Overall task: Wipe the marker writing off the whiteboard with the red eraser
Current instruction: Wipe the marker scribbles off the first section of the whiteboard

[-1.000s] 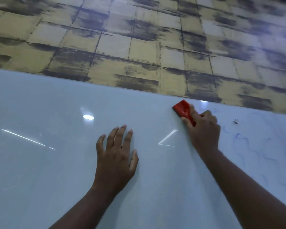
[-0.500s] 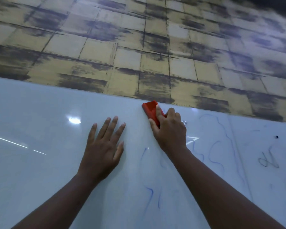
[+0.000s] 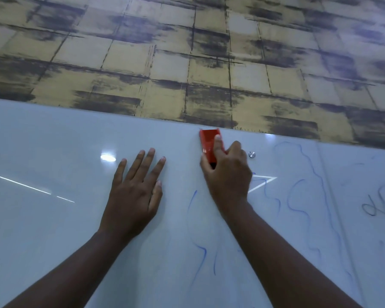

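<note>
The red eraser (image 3: 208,144) lies pressed against the whiteboard (image 3: 53,218) right at the board's top edge, its long side running down toward the person. The right hand (image 3: 227,176) grips it: the index finger lies stretched along the eraser's top face, the thumb is pressed to its left side, and the other fingers are curled down over its right side, so only the upper part of the red body shows above the knuckles.

Blue marker writing (image 3: 298,196) remains on the board to the right of that hand as long wavy lines, and more blue strokes (image 3: 201,252) run between the two forearms below the eraser. Farther right, near the frame edge, sits a dark scribble (image 3: 376,207), too blurred to read. A small round metal stud (image 3: 251,154) is fixed to the board just beside the right hand's knuckles, apart from the eraser.

The left hand (image 3: 133,194) lies flat on the board to the left of the eraser, well apart from it, fingers straight and slightly spread, its grip holding nothing. The board around and left of this hand looks free of ink and carries bright reflections of lights (image 3: 108,157).

Above the board's edge is a wall (image 3: 187,63) patterned in yellowish squares with dark smudged bands.
</note>
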Motion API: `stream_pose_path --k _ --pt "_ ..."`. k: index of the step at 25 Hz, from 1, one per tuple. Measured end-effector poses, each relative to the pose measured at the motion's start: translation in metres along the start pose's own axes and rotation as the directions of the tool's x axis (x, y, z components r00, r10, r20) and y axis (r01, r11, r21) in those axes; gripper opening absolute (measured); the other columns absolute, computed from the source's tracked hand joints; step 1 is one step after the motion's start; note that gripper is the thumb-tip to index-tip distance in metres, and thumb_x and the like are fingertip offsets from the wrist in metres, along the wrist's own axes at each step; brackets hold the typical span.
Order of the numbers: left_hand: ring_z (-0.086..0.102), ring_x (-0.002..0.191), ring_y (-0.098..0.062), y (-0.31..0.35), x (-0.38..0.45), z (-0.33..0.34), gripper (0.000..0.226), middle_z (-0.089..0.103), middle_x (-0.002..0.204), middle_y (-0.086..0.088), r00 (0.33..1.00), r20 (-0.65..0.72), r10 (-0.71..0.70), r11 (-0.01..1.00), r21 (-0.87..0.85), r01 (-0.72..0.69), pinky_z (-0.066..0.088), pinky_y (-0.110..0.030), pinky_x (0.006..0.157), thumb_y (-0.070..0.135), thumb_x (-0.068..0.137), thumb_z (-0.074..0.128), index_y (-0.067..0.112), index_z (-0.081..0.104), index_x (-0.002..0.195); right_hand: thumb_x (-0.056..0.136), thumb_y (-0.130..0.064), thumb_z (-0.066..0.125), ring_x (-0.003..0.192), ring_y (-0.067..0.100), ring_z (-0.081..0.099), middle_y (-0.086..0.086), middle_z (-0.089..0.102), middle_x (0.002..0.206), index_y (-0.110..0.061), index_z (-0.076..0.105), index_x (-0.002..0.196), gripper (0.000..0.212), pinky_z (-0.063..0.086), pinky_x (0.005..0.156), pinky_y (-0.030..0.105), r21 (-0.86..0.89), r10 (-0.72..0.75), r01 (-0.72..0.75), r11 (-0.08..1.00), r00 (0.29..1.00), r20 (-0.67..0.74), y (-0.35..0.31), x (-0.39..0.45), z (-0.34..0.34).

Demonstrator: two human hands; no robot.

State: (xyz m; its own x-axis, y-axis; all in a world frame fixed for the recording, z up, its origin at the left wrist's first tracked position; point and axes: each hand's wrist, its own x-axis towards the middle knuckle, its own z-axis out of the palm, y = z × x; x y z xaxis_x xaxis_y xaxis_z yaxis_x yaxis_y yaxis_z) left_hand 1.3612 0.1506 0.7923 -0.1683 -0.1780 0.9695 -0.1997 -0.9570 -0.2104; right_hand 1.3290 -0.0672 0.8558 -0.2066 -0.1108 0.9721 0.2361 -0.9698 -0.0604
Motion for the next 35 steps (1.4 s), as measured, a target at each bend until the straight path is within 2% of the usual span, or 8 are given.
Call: stream_pose_path --k 3,6,12,18,22,27,29,35 --pt "0.019 0.163 -0.023 -0.001 -0.001 0.003 0.06 0.024 0.175 -0.005 1.0 -0.007 -0.002 1.0 0.003 0.002 0.02 -0.058 0.131 0.039 0.109 0.028 0.021 0.035 0.166 0.095 -0.048 0.065 0.087 0.028 0.058 0.014 0.056 0.106 -0.012 0.055 0.146 0.064 0.056 0.065 0.037 0.073 -0.19 0.189 0.979 0.982 0.009 -0.034 -0.005 0.01" --pt "0.023 0.162 -0.024 -0.003 -0.001 0.002 0.059 0.027 0.174 -0.005 1.0 -0.019 0.006 1.0 -0.003 -0.006 0.024 -0.059 0.129 0.039 0.109 0.028 0.021 0.038 0.165 0.098 -0.051 0.06 0.089 0.027 0.058 0.013 0.056 0.109 -0.015 0.051 0.151 0.065 0.058 0.066 0.04 0.077 -0.27 0.268 0.96 0.963 0.006 -0.044 0.01 0.012" --pt "0.024 0.162 -0.024 -0.002 -0.002 0.0 0.06 0.028 0.174 -0.006 0.999 -0.042 0.006 1.0 0.001 -0.006 0.02 -0.054 0.131 0.036 0.107 0.03 0.02 0.04 0.164 0.101 -0.056 0.052 0.096 0.032 0.06 0.016 0.053 0.113 -0.02 0.046 0.155 0.065 0.056 0.072 0.041 -0.084 0.102 -0.103 0.991 0.995 -0.018 0.021 0.035 0.001" --pt "0.022 0.163 -0.024 0.003 -0.004 -0.001 0.062 0.027 0.174 -0.007 0.999 -0.037 -0.006 0.999 0.039 0.007 0.019 -0.054 0.13 0.035 0.105 0.031 0.019 0.037 0.165 0.1 -0.051 0.056 0.093 0.032 0.058 0.014 0.051 0.104 -0.017 0.052 0.151 0.062 0.05 0.068 0.037 -0.064 0.172 -0.176 0.982 0.983 -0.068 0.02 0.015 0.0" --pt "0.022 0.163 -0.025 0.0 -0.003 0.0 0.063 0.027 0.174 -0.007 1.0 -0.029 0.003 0.999 0.035 -0.002 0.021 -0.056 0.13 0.039 0.107 0.031 0.018 0.035 0.166 0.097 -0.048 0.061 0.088 0.034 0.059 0.018 0.053 0.106 -0.013 0.051 0.149 0.064 0.057 0.063 0.042 0.021 -0.102 0.103 0.994 0.995 -0.02 -0.027 -0.026 0.005" --pt "0.024 0.162 -0.025 -0.004 -0.01 0.001 0.065 0.029 0.173 -0.009 0.999 -0.036 -0.005 0.999 0.031 0.006 0.026 -0.056 0.129 0.038 0.107 0.034 0.01 0.034 0.165 0.098 -0.049 0.055 0.075 0.025 0.055 0.01 0.053 0.093 -0.013 0.058 0.145 0.06 0.049 0.053 0.031 0.022 -0.354 0.355 0.935 0.934 -0.043 -0.018 -0.063 -0.007" --pt "0.024 0.162 -0.024 -0.003 -0.015 -0.003 0.065 0.028 0.173 -0.009 0.999 -0.038 -0.001 1.0 0.029 0.002 0.026 -0.055 0.129 0.035 0.106 0.033 0.01 0.035 0.165 0.095 -0.049 0.054 0.073 0.027 0.055 0.009 0.052 0.09 -0.016 0.062 0.142 0.058 0.044 0.051 0.031 -0.014 -0.329 0.329 0.944 0.942 -0.067 0.006 -0.063 -0.013" --pt "0.025 0.162 -0.023 0.006 -0.037 -0.011 0.063 0.029 0.173 -0.008 0.998 -0.048 -0.03 1.0 -0.002 0.03 0.021 -0.051 0.131 0.031 0.105 0.036 0.009 0.036 0.164 0.094 -0.048 0.065 0.075 0.027 0.055 0.007 0.048 0.09 -0.019 0.062 0.142 0.056 0.043 0.053 0.029 -0.033 -0.016 0.014 0.999 0.998 -0.065 0.069 -0.076 -0.031"
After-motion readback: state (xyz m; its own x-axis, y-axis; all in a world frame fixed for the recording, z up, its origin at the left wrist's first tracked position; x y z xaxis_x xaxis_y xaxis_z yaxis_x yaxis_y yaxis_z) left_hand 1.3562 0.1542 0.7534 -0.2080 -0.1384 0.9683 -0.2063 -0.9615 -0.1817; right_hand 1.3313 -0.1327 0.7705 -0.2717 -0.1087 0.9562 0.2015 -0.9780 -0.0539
